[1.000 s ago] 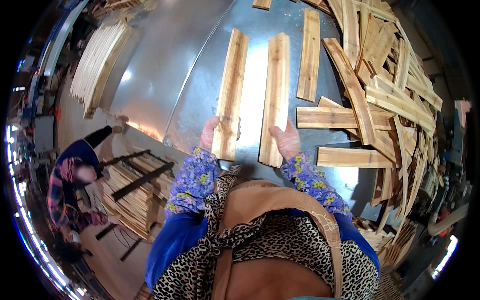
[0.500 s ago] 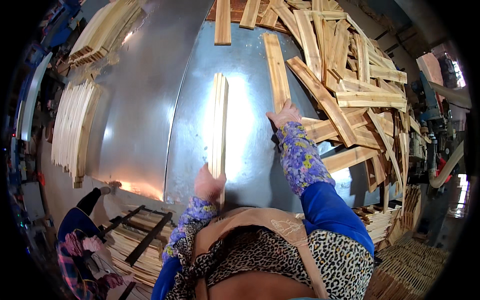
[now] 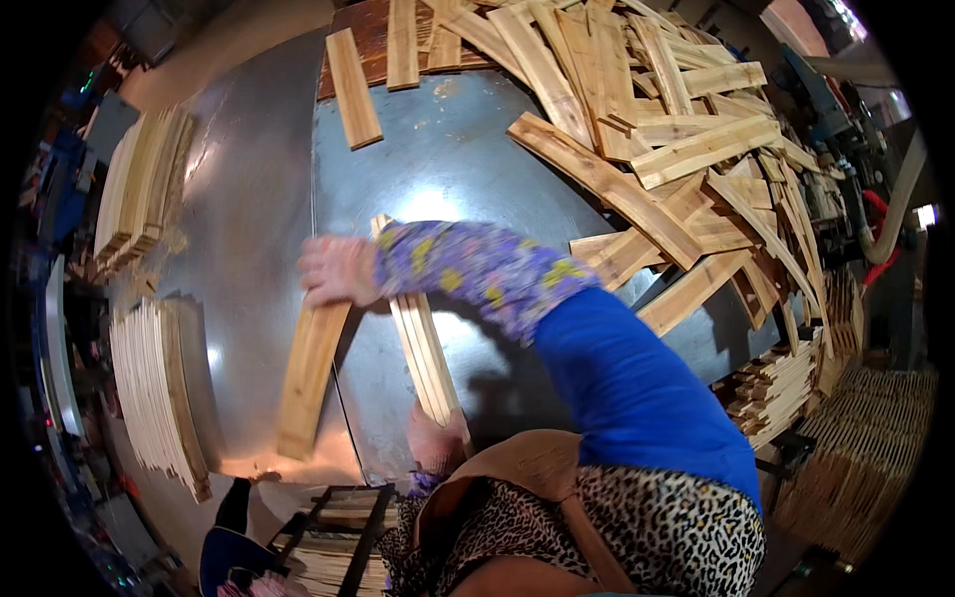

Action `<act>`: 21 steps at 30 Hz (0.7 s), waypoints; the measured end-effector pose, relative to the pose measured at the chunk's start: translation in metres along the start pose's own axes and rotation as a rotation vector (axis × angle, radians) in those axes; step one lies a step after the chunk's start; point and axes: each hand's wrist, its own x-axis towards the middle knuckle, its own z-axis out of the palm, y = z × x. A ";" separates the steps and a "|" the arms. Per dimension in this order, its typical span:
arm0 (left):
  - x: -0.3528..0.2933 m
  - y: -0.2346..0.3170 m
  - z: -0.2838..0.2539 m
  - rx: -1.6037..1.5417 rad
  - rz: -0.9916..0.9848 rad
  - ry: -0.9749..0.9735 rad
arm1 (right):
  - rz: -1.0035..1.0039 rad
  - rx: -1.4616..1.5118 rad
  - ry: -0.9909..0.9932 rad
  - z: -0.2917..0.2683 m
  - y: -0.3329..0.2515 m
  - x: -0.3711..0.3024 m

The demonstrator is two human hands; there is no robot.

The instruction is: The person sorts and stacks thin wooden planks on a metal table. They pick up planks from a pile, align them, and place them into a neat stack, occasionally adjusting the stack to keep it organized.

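Note:
My left hand [image 3: 436, 443] is closed round the near end of a narrow bundle of pale wooden strips [image 3: 423, 353], which points away from me across the metal tabletop. My right arm reaches leftward over the far part of that bundle. Beyond it, my right hand [image 3: 338, 271] holds the far end of a flat wooden board [image 3: 310, 383], left of the bundle. This board slants toward the table's near edge; its underside is hidden. The right fingers look slightly blurred.
A loose heap of boards [image 3: 686, 199] covers the table's right side. One board [image 3: 353, 90] lies apart at the far side. Two neat stacks [image 3: 149, 189] [image 3: 159, 398] stand along the left. Another person [image 3: 239, 557] is at the lower left, beside a rack of boards [image 3: 333, 557].
My right hand has swept from right to left across the bundle, bringing a board from beside the heap. My left hand still grips the bundle. The view has turned.

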 end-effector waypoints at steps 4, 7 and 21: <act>-0.008 0.006 -0.002 -0.044 -0.047 0.026 | 0.443 0.219 -0.011 -0.005 0.006 -0.035; -0.009 0.005 -0.003 -0.047 -0.069 -0.008 | 1.110 -0.171 0.308 -0.052 -0.002 -0.189; 0.024 0.024 0.001 0.122 -0.080 0.019 | 1.614 -0.061 0.277 -0.166 -0.082 -0.343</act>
